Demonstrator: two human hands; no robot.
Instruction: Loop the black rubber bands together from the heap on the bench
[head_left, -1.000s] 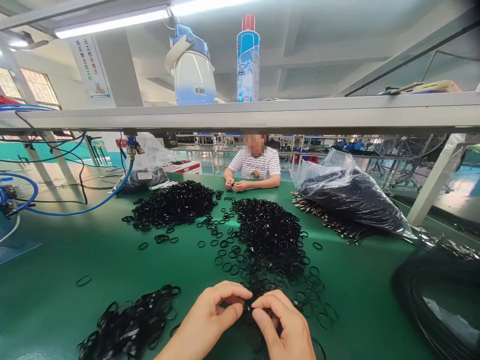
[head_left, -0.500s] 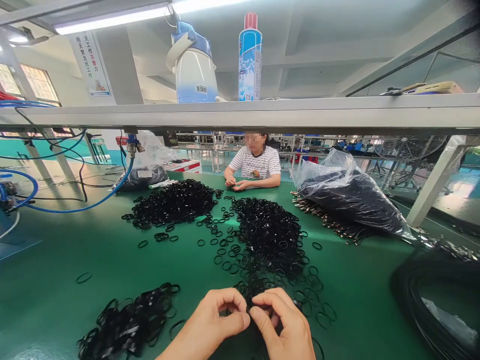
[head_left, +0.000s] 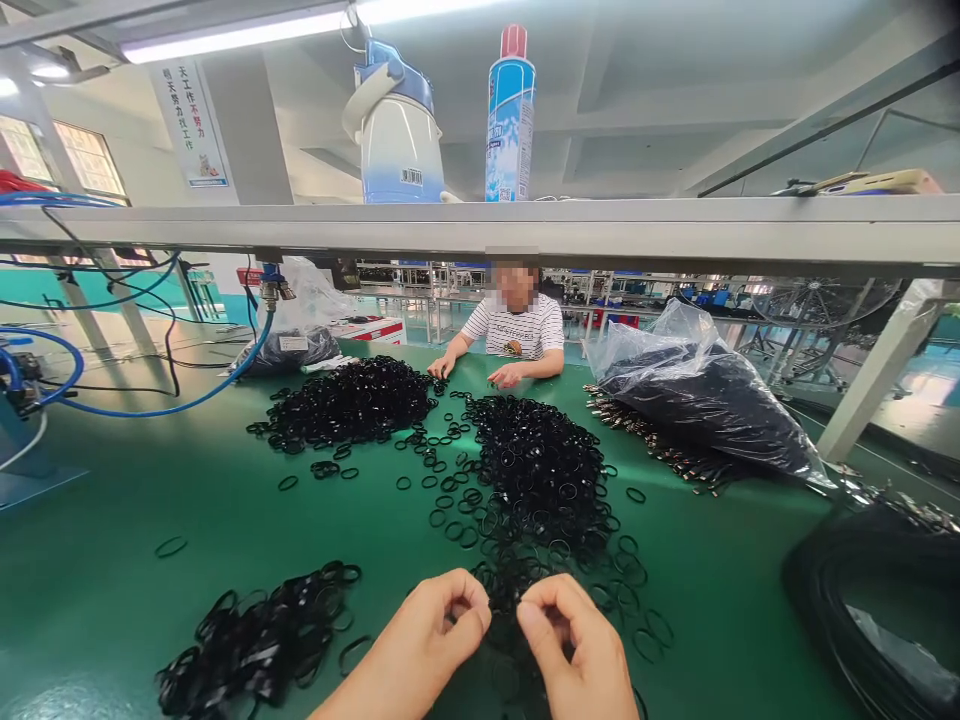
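My left hand (head_left: pixel 429 645) and my right hand (head_left: pixel 574 650) are close together at the bottom of the view, fingertips pinched, a small gap between them. What they pinch is too small to make out; black rubber rings lie just beneath and beyond them. A large heap of black rings (head_left: pixel 541 472) spreads over the green table (head_left: pixel 150 480) right in front of my hands. A flatter bunch of rings (head_left: pixel 259 640) lies to the left of my left hand.
Another ring heap (head_left: pixel 352 400) lies far left. A person in a striped shirt (head_left: pixel 516 330) sits opposite, hands on the table. A plastic bag of black parts (head_left: pixel 701 395) and coiled black cable (head_left: pixel 874 600) lie right. Blue hoses (head_left: pixel 161 405) run left. An overhead shelf (head_left: pixel 525 225) holds a jug and spray can.
My fingertips, touching before, have drawn slightly apart. The person opposite has separated their hands, one reaching toward the far ring heap.
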